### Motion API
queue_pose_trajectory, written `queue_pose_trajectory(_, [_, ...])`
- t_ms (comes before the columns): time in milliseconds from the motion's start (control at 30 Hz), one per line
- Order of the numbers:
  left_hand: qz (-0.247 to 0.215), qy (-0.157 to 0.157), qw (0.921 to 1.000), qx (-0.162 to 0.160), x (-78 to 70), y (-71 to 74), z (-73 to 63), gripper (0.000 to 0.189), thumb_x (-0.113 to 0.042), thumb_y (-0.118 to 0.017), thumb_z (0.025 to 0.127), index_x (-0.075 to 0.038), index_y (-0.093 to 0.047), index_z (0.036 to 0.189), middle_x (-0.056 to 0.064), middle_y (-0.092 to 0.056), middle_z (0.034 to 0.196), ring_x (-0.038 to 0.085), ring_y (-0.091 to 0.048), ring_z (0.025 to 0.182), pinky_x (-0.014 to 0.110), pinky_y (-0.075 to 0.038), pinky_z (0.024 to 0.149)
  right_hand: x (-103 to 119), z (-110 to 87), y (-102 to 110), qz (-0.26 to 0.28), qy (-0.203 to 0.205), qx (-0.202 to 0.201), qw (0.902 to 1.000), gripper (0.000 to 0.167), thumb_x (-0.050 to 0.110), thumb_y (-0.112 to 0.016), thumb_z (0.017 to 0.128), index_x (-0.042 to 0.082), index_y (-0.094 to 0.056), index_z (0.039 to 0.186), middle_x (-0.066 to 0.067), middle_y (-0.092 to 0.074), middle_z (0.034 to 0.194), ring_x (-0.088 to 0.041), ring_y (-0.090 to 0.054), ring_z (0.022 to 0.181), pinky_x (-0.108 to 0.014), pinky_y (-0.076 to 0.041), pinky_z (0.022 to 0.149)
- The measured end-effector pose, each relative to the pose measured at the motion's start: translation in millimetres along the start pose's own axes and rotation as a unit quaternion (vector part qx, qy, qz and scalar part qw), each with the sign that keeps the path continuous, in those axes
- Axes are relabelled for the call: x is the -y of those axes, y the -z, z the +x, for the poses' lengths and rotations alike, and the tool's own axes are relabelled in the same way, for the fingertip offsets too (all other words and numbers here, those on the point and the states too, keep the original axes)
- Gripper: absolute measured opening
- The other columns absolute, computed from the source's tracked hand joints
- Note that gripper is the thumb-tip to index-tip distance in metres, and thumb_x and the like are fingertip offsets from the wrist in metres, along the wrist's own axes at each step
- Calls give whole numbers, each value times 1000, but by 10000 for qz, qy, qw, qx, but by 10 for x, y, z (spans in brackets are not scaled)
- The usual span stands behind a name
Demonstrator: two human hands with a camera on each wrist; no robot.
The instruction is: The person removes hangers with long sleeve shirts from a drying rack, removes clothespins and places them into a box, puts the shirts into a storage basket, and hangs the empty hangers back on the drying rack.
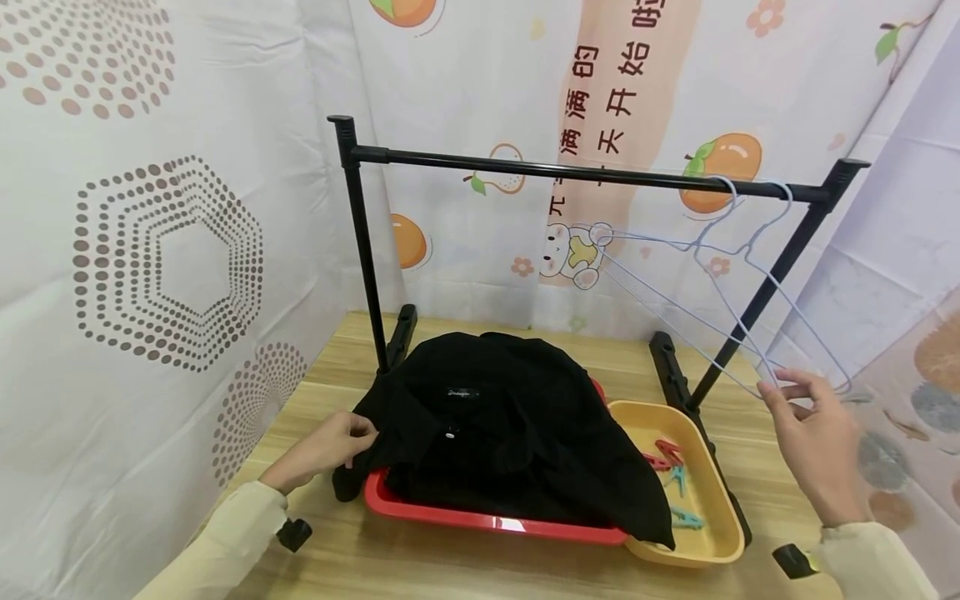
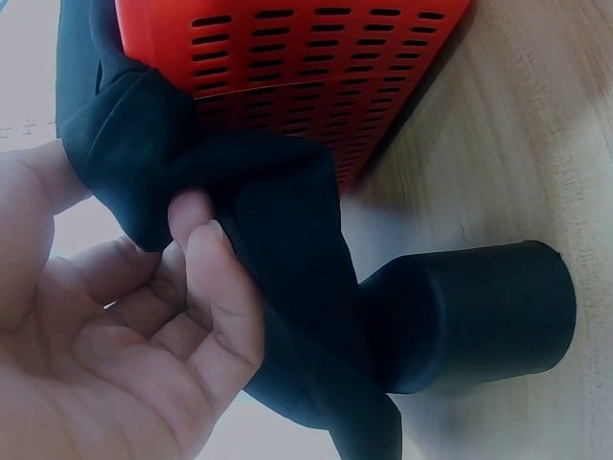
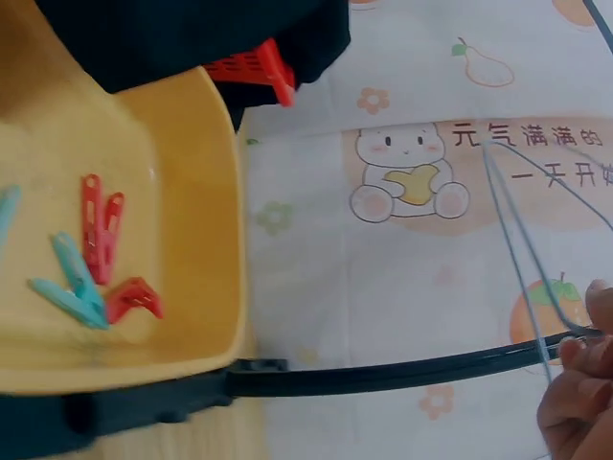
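A black shirt (image 1: pixel 570 417) with a collar label and a small white button lies heaped over a red basket (image 1: pixel 480 518). At its left side my left hand (image 1: pixel 347 442) pinches an edge of the cloth; the left wrist view shows the dark fabric (image 2: pixel 287 240) bunched at the thumb and fingers. Two light-blue wire hangers (image 1: pixel 718 293) hang by their hooks near the right end of a black rack's bar (image 1: pixel 517 167). My right hand (image 1: pixel 816 442) pinches the lower corner of one hanger, with the wire (image 3: pixel 532 254) running up from the fingers in the right wrist view.
Right of the basket stands a yellow tray (image 1: pixel 723 521) holding several red and teal clothespins (image 1: pixel 678 479), with part of the shirt draped over its edge. The rack's feet (image 1: pixel 671 371) rest on the wooden table (image 1: pixel 330 550). A patterned curtain (image 1: pixel 465 75) closes off the back.
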State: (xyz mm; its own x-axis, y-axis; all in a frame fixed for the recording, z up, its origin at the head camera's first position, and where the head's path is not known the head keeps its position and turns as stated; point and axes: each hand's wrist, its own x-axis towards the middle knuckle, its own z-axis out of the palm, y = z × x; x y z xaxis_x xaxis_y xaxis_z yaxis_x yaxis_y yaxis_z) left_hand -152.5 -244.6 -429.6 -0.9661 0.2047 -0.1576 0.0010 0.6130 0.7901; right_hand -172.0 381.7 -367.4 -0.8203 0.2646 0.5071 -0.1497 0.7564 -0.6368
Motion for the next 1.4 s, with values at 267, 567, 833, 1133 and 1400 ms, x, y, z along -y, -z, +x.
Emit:
queue_pose_trajectory(267, [53,-159,9998,-85,79,60,-26,15,-15,-65,102,-4,-74,97,2,-62,81,18,-55,64,32,-51,57,-72,-233,-339,-366,665,1863,9796,35,29,-60,107,-2,-67,122,-13,-72,91,-12,-65,76,-21,-49,62])
queue_pose_trajectory(567, [-145,206,9994,-249,93,88,-29,32,-29,-66,103,0,-71,115,5,-62,84,19,-56,68,37,-52,59,244,-481,-636,118,551,4106,9101,38,39,-58,106,5,-70,119,0,-64,79,-11,-56,63,-29,-46,55])
queue_pose_trajectory(833, [-32,577,9968,-554,145,65,-13,60,-54,-63,99,3,-65,118,7,-58,75,21,-56,65,38,-49,62,355,-598,-753,-103,1238,4157,9010,31,40,-72,97,10,-75,105,9,-61,80,-4,-55,69,-25,-46,62])
queue_pose_trajectory(1133, [-757,230,9968,93,-13,-1,9,45,-39,-64,103,2,-70,121,13,-66,108,19,-49,55,40,-58,67,352,-618,-795,537,1326,4463,8834,29,33,-65,103,17,-62,79,1,-61,66,-5,-47,47,-26,-44,49])
queue_pose_trajectory(1400, [-318,-87,9991,-277,-46,67,-4,20,-23,-70,100,-4,-74,93,7,-63,93,21,-52,77,38,-52,63,420,-533,-796,570,1837,3916,8998,27,23,-71,99,21,-59,75,11,-54,63,-2,-49,49,-25,-44,51])
